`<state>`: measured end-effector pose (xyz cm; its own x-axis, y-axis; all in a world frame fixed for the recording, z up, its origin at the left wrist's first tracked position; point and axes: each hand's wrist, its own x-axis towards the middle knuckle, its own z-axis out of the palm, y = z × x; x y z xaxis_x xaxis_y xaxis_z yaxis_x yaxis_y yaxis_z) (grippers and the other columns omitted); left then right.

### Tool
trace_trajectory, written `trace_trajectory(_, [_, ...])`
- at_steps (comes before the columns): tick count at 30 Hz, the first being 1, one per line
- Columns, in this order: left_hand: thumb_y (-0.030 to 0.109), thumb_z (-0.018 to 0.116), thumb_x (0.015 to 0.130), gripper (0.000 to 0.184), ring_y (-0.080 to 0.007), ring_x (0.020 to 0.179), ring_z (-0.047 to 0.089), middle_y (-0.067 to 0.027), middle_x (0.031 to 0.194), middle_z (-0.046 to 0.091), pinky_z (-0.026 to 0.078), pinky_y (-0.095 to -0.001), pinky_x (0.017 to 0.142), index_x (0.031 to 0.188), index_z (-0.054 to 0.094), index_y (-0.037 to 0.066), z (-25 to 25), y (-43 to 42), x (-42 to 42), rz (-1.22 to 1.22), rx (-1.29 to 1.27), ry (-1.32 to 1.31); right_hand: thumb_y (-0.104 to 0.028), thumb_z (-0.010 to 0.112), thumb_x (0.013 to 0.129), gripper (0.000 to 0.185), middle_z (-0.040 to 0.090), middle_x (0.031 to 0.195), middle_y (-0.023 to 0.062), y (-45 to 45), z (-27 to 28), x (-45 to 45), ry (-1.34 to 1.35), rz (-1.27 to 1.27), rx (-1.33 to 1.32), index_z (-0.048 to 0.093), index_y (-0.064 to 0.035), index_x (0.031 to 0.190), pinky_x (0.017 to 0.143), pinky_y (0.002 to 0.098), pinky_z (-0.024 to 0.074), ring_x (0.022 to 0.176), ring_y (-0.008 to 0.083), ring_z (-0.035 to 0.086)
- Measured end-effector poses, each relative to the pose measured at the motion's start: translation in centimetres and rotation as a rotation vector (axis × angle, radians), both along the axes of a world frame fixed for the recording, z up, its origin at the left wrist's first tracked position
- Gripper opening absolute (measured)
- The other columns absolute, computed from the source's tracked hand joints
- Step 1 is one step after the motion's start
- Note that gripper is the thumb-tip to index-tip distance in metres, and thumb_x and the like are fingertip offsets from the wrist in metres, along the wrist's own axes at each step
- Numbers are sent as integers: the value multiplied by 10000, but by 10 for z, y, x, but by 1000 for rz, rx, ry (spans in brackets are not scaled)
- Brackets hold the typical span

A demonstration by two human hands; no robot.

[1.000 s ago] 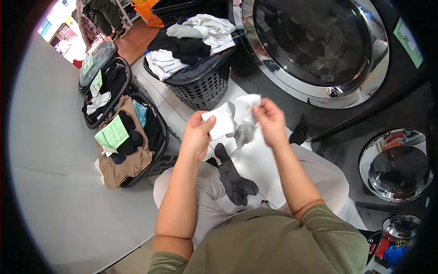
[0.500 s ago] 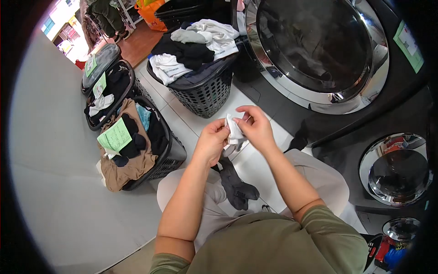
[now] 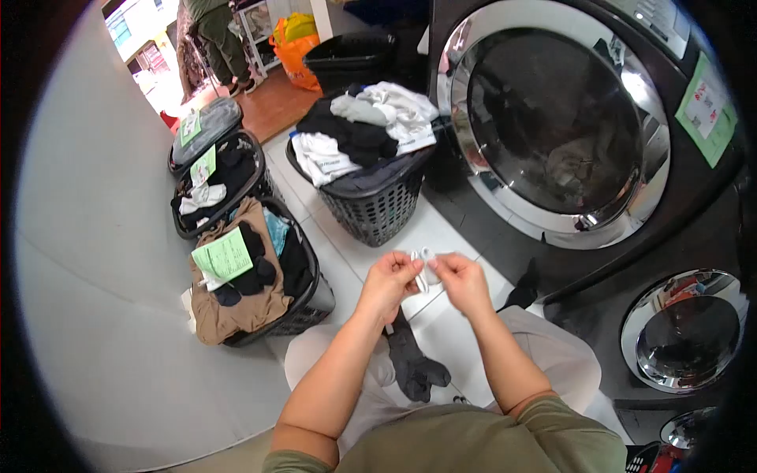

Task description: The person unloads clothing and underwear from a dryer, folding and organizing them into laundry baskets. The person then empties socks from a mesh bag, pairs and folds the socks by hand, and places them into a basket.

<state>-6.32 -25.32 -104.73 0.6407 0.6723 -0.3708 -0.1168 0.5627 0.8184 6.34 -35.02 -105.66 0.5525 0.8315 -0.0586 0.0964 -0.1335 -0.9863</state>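
Between my two hands is a small white piece of cloth that looks like a sock (image 3: 423, 273), held up above the white floor tiles. My left hand (image 3: 385, 285) pinches its left edge between thumb and fingers. From the other side, the thumb and fingertips of my right hand (image 3: 464, 284) close on its right edge. Its folds stand nearly edge-on, so its full shape is hidden. Below my left hand, dark grey socks (image 3: 415, 361) hang over my leg.
Ahead stands a perforated basket (image 3: 374, 206) heaped with black and white laundry. More laundry baskets (image 3: 314, 309) with green slips line the left wall. A large round-doored machine (image 3: 556, 130) is at right, smaller round doors below it. A person (image 3: 217, 39) stands far back.
The view has tilted up, so everything sits lower in the picture. The white cloth, earlier spread flat toward me, now shows as narrow folds between my fingertips. My right fingers have curled in.
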Motion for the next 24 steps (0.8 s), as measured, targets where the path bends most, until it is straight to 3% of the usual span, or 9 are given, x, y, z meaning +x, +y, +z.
trace_trajectory(4, [112, 688, 897, 146, -88, 620, 509, -7, 753, 555, 392, -232, 509, 852, 556, 68, 1, -7, 5, -12, 74, 107, -252, 708, 884, 304, 652, 789, 77, -9, -16, -6, -156, 140, 87, 696, 9, 1041, 645, 279, 476, 710, 135, 606])
trace_trajectory(8, [192, 599, 972, 125, -152, 828, 583, -47, 918, 621, 480, -315, 780, 913, 542, 97, -17, -9, 2, -140, -155, -53, -234, 693, 897, 297, 670, 800, 59, -21, -5, 3, -413, 97, 15, 683, 33, 1024, 673, 283, 503, 721, 140, 621])
trace_trajectory(12, [190, 522, 1006, 114, -194, 912, 602, -55, 960, 629, 489, -376, 884, 945, 534, 95, -15, -12, 6, -50, -281, -189, -101, 601, 939, 170, 665, 919, 77, -19, -34, 15, 200, -8, -24, 652, 43, 1014, 646, 268, 533, 781, 152, 633])
trace_trajectory(15, [162, 516, 996, 95, -215, 929, 618, -64, 976, 631, 506, -381, 857, 964, 549, 80, 1, -18, 6, -31, -268, -176, -61, 551, 950, 129, 649, 930, 76, -17, -34, 12, 1095, -163, 161, 608, 27, 1025, 549, 236, 485, 680, 140, 597])
trace_trajectory(17, [150, 552, 969, 61, -213, 930, 627, -59, 991, 642, 520, -378, 825, 952, 567, 93, -28, -14, 9, -61, -107, -195, -80, 534, 955, 128, 609, 885, 55, -20, -56, 22, 1278, 134, 222, 594, -9, 1043, 472, 212, 373, 619, 103, 483])
trace_trajectory(18, [104, 560, 942, 18, -181, 862, 604, -30, 918, 619, 517, -358, 767, 947, 577, 104, -34, -12, 9, 6, -33, -198, -108, 535, 958, 186, 638, 969, 72, -17, -84, 30, 1395, 503, 382, 595, -5, 1101, 573, 236, 462, 733, 125, 571])
trace_trajectory(19, [106, 562, 941, 14, -159, 804, 569, -6, 864, 583, 506, -349, 737, 938, 575, 111, -24, -13, 11, 124, -24, -119, -145, 538, 964, 252, 660, 1052, 73, -20, -36, 6, 1186, 226, 174, 588, -12, 1172, 736, 300, 518, 862, 158, 633])
trace_trajectory(20, [113, 582, 946, 63, -151, 810, 560, -10, 882, 585, 482, -317, 709, 1009, 583, 112, -42, -2, 7, 120, 130, -106, -215, 527, 987, 288, 669, 1114, 67, -26, -38, 1, 1153, 438, 195, 598, -27, 1193, 890, 352, 503, 999, 168, 641])
trace_trajectory(24, [128, 590, 940, 54, -83, 783, 480, 18, 837, 543, 403, -246, 703, 929, 555, 88, -15, -10, 9, -49, 534, 37, -419, 545, 985, 398, 613, 835, 7, -41, -5, -14, 469, 603, -50, 656, -40, 939, 641, 317, 424, 709, 85, 517])
